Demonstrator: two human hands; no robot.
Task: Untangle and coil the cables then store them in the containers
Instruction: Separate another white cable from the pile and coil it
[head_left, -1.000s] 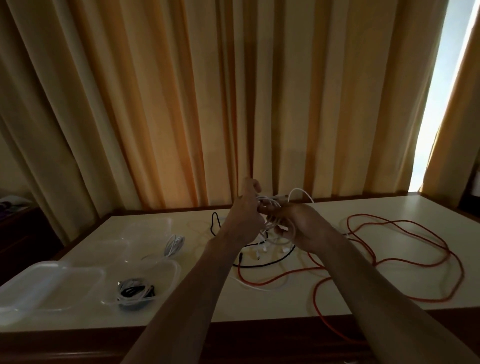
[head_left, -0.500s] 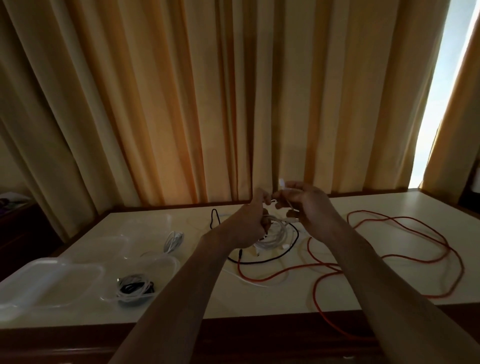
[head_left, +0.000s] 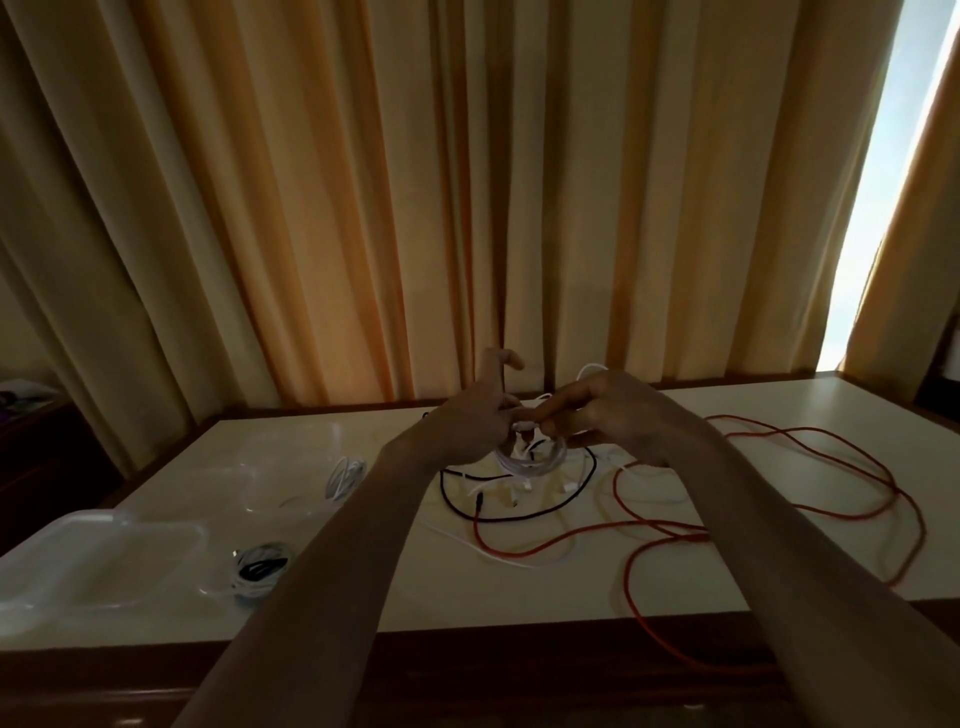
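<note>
Above table (head_left: 675, 410), both hands raised together: left hand (head_left: 470, 423), right hand (head_left: 610, 415) pinching white cable coil (head_left: 530, 460).

A surface (head_left: 597, 587) stands in front of a curtain (head_left: 415, 208). Above its middle the left hand (head_left: 470, 423) and right hand (head_left: 613, 415) meet, each with a grip on a small coil of cable (head_left: 530, 457) held between them. Below the coil a thin cable (head_left: 519, 514) lies in loops. To the right a long cable (head_left: 810, 514) sprawls over the surface and drops over its near edge. At the left stand open containers (head_left: 104, 561): one holds a coiled cable (head_left: 260, 566) near the front, and another coiled cable (head_left: 345, 475) lies in the one behind it.
</note>
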